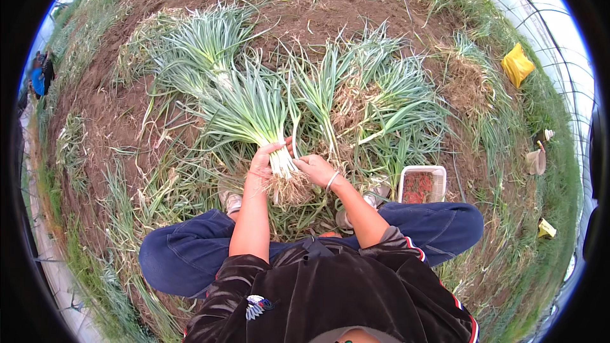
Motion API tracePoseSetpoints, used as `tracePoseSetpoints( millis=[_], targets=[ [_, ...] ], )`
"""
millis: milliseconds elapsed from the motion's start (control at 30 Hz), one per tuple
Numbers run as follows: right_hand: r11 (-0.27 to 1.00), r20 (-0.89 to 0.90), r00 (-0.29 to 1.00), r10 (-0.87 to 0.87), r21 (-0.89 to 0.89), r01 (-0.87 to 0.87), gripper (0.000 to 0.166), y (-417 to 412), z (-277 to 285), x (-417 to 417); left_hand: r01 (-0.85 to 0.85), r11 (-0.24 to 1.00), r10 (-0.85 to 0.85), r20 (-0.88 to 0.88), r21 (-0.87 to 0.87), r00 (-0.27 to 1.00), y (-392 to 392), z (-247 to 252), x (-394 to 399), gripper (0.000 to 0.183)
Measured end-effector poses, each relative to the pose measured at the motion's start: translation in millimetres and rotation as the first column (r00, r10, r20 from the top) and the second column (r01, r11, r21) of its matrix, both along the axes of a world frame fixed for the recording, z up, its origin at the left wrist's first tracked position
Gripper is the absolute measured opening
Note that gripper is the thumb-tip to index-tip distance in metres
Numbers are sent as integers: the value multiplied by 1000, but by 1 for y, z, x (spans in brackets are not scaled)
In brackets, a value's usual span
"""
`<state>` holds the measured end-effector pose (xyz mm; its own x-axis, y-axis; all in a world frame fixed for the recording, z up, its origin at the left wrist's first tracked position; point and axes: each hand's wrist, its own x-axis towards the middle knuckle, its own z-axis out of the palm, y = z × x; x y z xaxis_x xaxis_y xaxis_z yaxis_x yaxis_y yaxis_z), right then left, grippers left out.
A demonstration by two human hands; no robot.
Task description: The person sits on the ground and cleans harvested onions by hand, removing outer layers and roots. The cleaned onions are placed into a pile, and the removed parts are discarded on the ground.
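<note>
My left hand (265, 156) is closed around the white stems of a bunch of green onions (259, 109), whose leaves fan up and to the left. The bunch's pale roots (288, 189) hang between my forearms. At the right side of the bunch, my right hand (314, 169) pinches the lower stem of a single green onion (294, 128); some of its fingertips are hidden. Just beyond lie loose green onions (324, 100) and a larger heap (405, 90) with tangled roots. Another leafy pile (205, 43) rests behind the bunch.
A white plastic basket (444, 186) with reddish contents stands by my right knee. Cut leaves cover the soil around my shoes. A yellow bag (517, 65) and a beige container (536, 162) lie at the far right. Other people (40, 76) are at the far left, by the tunnel's edge.
</note>
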<state>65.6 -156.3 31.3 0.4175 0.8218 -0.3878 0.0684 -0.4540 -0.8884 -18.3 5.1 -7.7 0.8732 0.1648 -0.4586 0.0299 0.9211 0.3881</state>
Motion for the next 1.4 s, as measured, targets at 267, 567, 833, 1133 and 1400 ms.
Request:
tracePoseSetpoints(
  millis=[267, 567, 833, 1133, 1400],
  targets=[
    [1000, -158, 987, 0, 1, 0, 47, -15, 8, 8, -92, 995, 95, -62, 48, 994, 10, 5, -1, 17],
    [896, 211, 871, -443, 138, 422, 38, -61, 10, 18, -382, 919, 383, 12, 92, 924, 45, 41, -10, 15],
    [879, 685, 599, -415, 471, 70, 26, -8, 71, 14, -361, 916, 365, 8, 172, 931, 43, 31, -8, 17],
    [947, 851, 478, -218, 303, -106, 9, 1, 53, 1, -227, 949, 239, -31, 219, 970, 19, 18, 8, 21],
    [952, 899, 367, -238, 142, 270, 9, -53, 19, 32, -340, 909, 351, -1, 240, 936, 39, 11, -4, 20]
  ],
)
